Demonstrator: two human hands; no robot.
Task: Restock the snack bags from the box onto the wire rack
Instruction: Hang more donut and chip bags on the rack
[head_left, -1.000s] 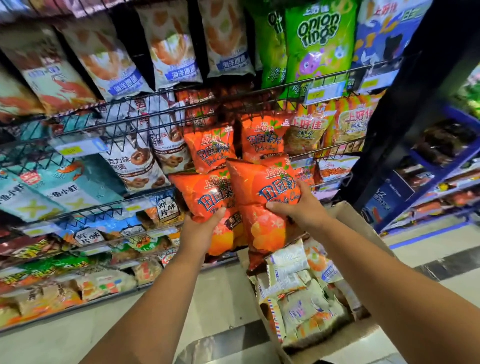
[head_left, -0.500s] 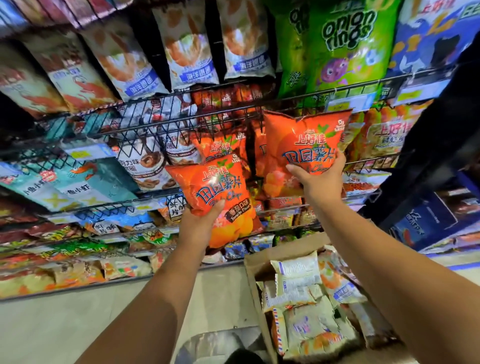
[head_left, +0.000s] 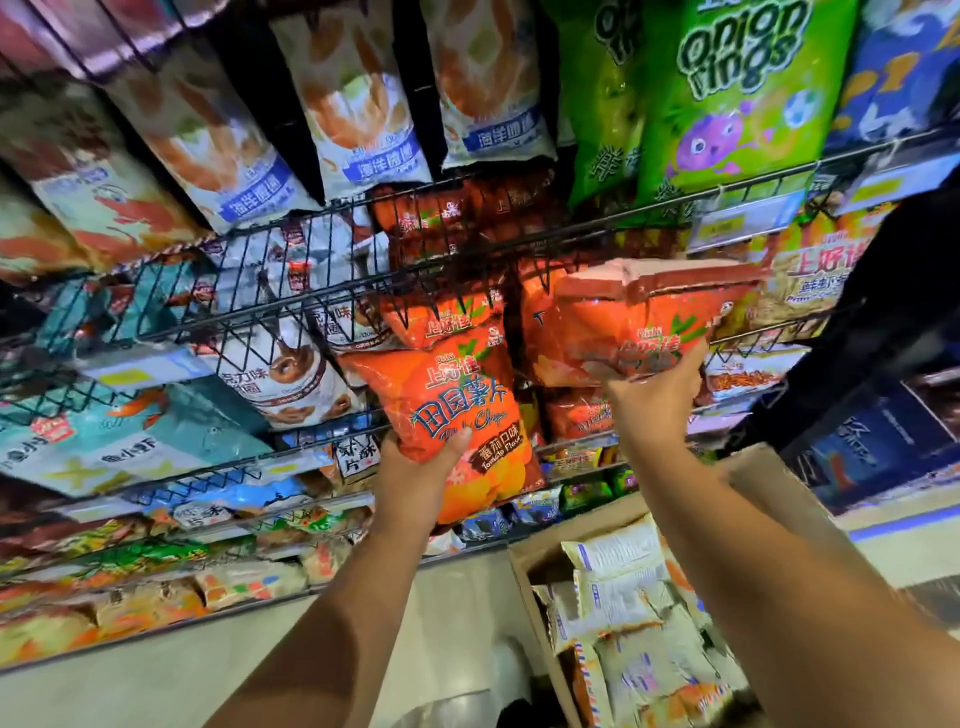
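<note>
1. Currently, the right hand (head_left: 652, 400) has its fingers curled round the lower edge of a glossy orange foil chip bag (head_left: 639, 322). The bag is raised and tipped nearly flat, its crimped top seam pointing into the black wire rack (head_left: 311, 291).
2. The left hand (head_left: 415, 467) grips a second orange chip bag (head_left: 462, 415), thumb across the printed face and fingers behind. This one is upright in front of the rack, lower than the first and not yet in a tier.
3. Judgement: the step in hand is seating the tipped bag beside the matching shelved orange bags (head_left: 447, 317). The seam should lead in under the upper wires. The grip should stay at the bottom edge, and the bag should then be stood label forward behind the front rail.
4. Handling note: the bags are puffy, air-filled pillows of slick, wrinkled film. Squeezing the middle would probably crush the chips. The flat seams look stiffer.
5. The rack is thin rigid wire with open grid fronts, which may snag a seam.
6. Low and to the right stands an open brown cardboard box (head_left: 530, 561) holding pale crinkled snack packets (head_left: 618, 587). Green onion-ring bags (head_left: 737, 93) sit on the tier above.
</note>
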